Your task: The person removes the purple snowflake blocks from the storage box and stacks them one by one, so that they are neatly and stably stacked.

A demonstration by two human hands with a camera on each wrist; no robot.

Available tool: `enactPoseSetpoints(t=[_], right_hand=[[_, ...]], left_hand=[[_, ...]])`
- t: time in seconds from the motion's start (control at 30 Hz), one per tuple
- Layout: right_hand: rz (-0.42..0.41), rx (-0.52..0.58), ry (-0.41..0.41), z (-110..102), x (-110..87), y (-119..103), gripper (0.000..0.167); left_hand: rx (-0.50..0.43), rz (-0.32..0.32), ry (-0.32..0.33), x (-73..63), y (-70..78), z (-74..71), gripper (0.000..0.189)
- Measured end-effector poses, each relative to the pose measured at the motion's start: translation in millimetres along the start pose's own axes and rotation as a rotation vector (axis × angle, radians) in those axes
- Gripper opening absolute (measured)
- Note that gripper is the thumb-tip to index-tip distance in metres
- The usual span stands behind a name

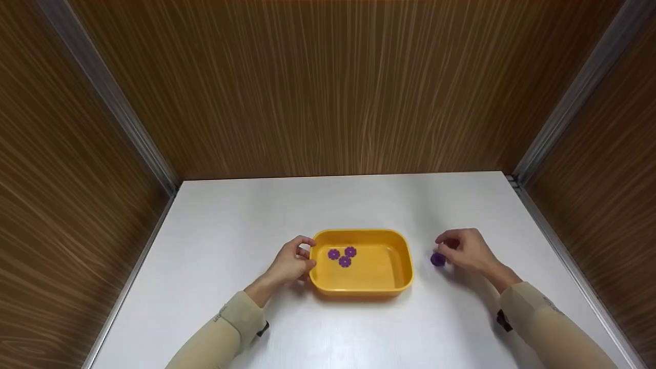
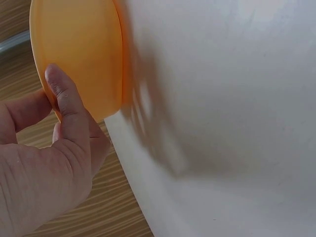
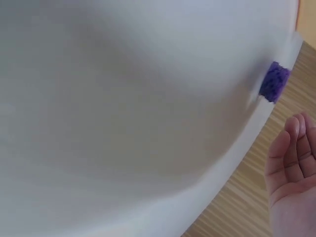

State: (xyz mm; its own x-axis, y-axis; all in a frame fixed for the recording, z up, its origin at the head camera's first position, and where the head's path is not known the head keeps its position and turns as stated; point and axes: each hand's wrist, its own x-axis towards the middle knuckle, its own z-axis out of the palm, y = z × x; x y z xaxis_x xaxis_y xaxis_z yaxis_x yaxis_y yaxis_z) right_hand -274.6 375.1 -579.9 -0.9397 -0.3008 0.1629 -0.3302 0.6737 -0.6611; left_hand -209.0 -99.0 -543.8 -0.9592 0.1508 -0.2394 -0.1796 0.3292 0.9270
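Note:
A yellow rectangular tray [image 1: 376, 293] with rounded corners sits on the white table. Three flat purple flower-shaped pieces [image 1: 345, 261] lie close together inside it, toward its left end. My left hand [image 1: 291, 261] pinches the tray's left rim between thumb and fingers; the left wrist view shows the thumb [image 2: 69, 98] against the outer wall. To the right of the tray stands a short purple cylinder [image 3: 274, 82] with bumpy, notched sides. My right hand [image 1: 464, 249] hovers just beside it with loosely bent fingers, and in the right wrist view a gap separates them.
The white table [image 1: 230, 215] is bounded by wood-grain panels at the back [image 1: 333, 102], left and right. Grey metal strips run along the corners and side edges. Both forearms wear beige sleeves.

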Motion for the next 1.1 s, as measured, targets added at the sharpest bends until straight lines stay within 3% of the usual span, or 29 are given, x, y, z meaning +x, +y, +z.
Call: enactPoseSetpoints(t=[0.23,0.47,0.63,0.9,1.1], right_hand=[[-0.066,-0.005,0.012,8,5.9,-20,0.02],[-0.268,0.053,0.027,17,12.9,-43,0.017],[-0.353,0.069,0.0,24,20.1,-61,0.02],[-0.397,0.058,-0.079,34,29.4,-85,0.025],[-0.377,0.035,-0.157,44,34.5,-98,0.033]], left_hand=[[-0.008,-0.009,0.016,1.7,-1.3,1.7,0.051],[0.023,-0.016,0.032,0.6,0.2,2.4,0.051],[0.017,-0.011,0.032,0.2,0.4,1.9,0.05],[0.011,-0.013,0.023,0.1,2.6,1.2,0.051],[0.021,-0.008,0.016,-1.4,3.4,1.1,0.051]])
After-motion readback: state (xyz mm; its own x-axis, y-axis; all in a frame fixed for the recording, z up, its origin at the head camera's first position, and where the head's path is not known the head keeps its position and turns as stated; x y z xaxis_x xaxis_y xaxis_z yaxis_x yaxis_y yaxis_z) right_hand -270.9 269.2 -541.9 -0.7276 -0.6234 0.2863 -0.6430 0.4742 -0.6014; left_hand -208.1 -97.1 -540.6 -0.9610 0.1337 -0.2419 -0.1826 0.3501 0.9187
